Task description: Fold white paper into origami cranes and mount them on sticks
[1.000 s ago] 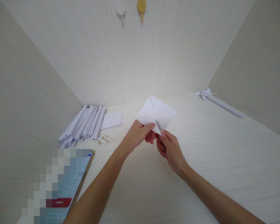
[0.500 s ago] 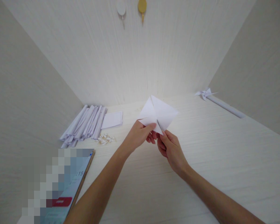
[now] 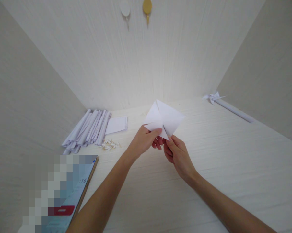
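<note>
White paper square held by both hands above the pale tabletop, near the centre of the view, with one corner pointing away from the person and slits running in from its corners. The left hand grips the lower-left part, thumb pressed on the upper face and fingers folded beneath; the right hand pinches the tip of the near corner narrowly between thumb and finger, its other fingers curled, and whether these hold anything else cannot be told. The step in hand is judged to be the parting and steadying of the slit corners, the near slit showing a thin dark gap. The next move would call for a firm left thumb and a light right pinch, so that the freed corner can be guided without lengthening the cut or creasing the sheet. To the left lie the paper rolls, the stacked sheets and the cotton swabs, with the phone nearer the person; at far right lies a folded paper star at the end of a white tube. Compared with the frame half a second earlier, the grip is nearly unchanged, the whole view is shifted slightly, and the visible clock digits have passed from 15 to 16
</note>
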Demonstrator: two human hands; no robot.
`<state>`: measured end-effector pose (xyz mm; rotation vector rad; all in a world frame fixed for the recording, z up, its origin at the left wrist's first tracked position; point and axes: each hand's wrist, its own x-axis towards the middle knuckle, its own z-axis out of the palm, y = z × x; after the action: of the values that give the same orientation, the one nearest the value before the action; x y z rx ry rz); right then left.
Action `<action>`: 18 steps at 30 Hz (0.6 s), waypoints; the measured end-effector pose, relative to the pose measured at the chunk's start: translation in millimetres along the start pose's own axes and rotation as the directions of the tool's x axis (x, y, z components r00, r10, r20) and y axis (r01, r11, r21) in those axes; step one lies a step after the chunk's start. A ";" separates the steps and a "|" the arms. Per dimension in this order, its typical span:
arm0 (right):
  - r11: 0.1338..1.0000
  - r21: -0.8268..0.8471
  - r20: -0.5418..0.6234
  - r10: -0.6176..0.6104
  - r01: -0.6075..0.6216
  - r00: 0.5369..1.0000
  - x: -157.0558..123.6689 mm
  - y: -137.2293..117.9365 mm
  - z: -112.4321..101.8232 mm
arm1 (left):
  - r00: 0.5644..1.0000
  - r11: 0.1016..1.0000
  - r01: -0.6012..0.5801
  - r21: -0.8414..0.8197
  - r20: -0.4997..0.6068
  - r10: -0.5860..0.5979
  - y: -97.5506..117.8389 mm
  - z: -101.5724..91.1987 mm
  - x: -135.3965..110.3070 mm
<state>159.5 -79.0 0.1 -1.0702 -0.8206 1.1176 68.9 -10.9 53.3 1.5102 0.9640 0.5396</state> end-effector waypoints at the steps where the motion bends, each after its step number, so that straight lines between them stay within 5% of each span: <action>1: 1.000 0.001 -0.001 0.000 0.000 1.000 0.1 0.2 0.0 | 1.000 1.000 -0.002 0.001 0.002 0.002 -0.3 0.1 0.1; 18: 1.000 -0.007 -0.019 -0.008 0.008 1.000 0.3 0.4 0.5 | 1.000 1.000 -0.008 0.003 0.011 0.008 -0.8 -0.7 -0.3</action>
<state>159.0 -78.6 -0.2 -1.0809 -0.8134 1.0968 68.0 -10.8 52.7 1.5190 0.9508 0.5352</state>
